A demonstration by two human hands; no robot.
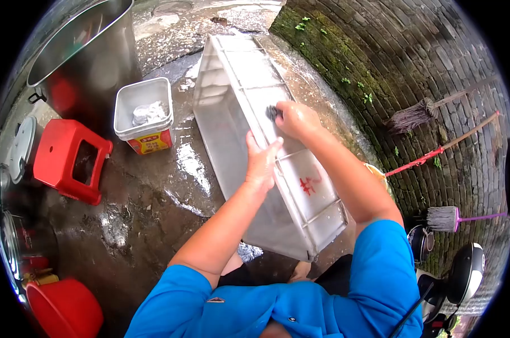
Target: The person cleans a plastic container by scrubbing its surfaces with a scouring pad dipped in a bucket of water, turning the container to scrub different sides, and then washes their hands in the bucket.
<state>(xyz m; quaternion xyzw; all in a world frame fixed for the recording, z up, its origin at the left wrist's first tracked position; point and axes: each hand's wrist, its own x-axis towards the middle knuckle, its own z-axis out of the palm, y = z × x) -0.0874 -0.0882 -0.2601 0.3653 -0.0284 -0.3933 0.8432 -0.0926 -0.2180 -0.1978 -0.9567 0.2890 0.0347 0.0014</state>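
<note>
A large whitish, translucent box (224, 135) is tipped on its side on the wet ground in front of me, its hollow facing left. Ribs cross its upturned side, which bears red marks. My left hand (262, 160) rests on the box's rim near the middle, thumb and fingers apart. Farther up that ribbed side, my right hand (297, 119) is closed round a dark scrubber (274, 113) pressed to the surface. Only part of the scrubber shows past the fingers.
Left of the box are a white square bucket (144, 132) with something whitish inside, a red stool (69, 160), a tall metal container (94, 67) and a red basin (66, 310). Mops and a brick wall (356, 67) stand at the right, with a scooter at lower right.
</note>
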